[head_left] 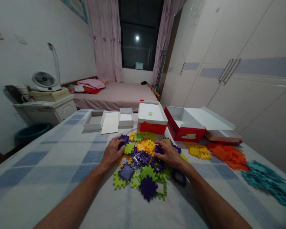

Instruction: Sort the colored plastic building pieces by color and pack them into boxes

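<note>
A mixed pile of flat, toothed plastic building pieces lies between my hands on the checked cloth. My left hand (112, 150) rests at the pile's left side, fingers apart, touching a purple piece (125, 139) next to a lime green piece (129, 148). On the opposite side, my right hand (170, 153) spreads its fingers over purple pieces, with its fingertips beside the yellow pieces (146, 146). Purple latticed pieces (141, 157) lie in the middle. Closer to me are a dark purple gear-like piece (148, 188) and a green square frame (162, 190). My palms hide some pieces.
To the right lie sorted groups of yellow pieces (198, 150), orange pieces (228, 155) and teal pieces (268, 183). Behind the pile stand a red and white box (152, 127), an open red box (189, 134), a small white tray (126, 123) and a grey-white tray (93, 126).
</note>
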`<state>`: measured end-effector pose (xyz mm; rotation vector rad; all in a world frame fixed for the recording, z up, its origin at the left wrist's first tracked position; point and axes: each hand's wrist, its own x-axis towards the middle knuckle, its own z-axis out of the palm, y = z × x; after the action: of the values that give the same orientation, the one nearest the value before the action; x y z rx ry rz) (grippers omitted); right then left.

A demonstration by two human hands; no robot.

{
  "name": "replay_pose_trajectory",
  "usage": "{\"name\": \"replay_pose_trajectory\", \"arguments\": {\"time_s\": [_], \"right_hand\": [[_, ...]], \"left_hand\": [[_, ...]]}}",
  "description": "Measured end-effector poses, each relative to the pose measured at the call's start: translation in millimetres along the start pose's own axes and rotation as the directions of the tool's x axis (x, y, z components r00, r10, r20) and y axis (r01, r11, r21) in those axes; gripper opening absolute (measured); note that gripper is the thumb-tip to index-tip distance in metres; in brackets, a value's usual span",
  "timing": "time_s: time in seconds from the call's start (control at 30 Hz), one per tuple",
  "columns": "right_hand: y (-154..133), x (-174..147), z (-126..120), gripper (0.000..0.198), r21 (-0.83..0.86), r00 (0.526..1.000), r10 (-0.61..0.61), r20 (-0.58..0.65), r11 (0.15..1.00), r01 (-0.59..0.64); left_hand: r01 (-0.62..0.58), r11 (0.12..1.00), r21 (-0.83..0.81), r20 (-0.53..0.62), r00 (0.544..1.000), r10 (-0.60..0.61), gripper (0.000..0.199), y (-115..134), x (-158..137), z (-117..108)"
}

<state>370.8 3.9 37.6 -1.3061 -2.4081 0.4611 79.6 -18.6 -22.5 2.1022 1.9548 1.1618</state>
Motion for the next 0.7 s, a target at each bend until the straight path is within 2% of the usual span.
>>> {"name": "replay_pose_trajectory", "arguments": {"time_s": [0.13, 0.27, 0.37, 0.5, 0.57, 0.7], "right_hand": [[9.9, -9.2, -18.2, 0.037, -0.111, 0.997, 0.064, 0.034, 0.992, -0.06], [13.5, -7.5, -26.8, 0.041, -0.196, 0.996, 0.071, 0.063, 0.979, -0.057], [-1.4, 6.2, -21.8, 0.045, -0.221, 0.992, 0.108, 0.058, 0.971, -0.093], [-27.4, 29.2, -6.6, 0.053, -0.362, 0.963, 0.257, 0.084, 0.908, -0.211], [-33.5, 37.1, 1.2, 0.051, -0.399, 0.952, 0.294, 0.085, 0.885, -0.238], [-29.1, 44.1, 12.9, 0.047, -0.296, 0.944, 0.306, 0.121, 0.919, -0.26]], "left_hand": [[0.013, 1.0, -0.017, 0.018, 1.0, -0.013, 0.034, 3.0, -0.3, -1.3], [0.035, 0.999, -0.027, 0.038, 0.999, -0.034, 0.035, 5.4, -0.5, -2.5], [0.035, 0.999, -0.031, 0.039, 0.999, -0.033, 0.035, 5.6, -0.6, -2.5], [0.029, 0.999, -0.033, 0.04, 0.999, -0.027, 0.034, 4.7, -0.5, -1.8], [0.027, 0.999, -0.037, 0.03, 0.999, -0.026, 0.033, 4.4, -0.6, -1.5], [0.025, 0.999, -0.034, 0.031, 0.999, -0.024, 0.033, 4.2, -0.9, -1.1]]}}
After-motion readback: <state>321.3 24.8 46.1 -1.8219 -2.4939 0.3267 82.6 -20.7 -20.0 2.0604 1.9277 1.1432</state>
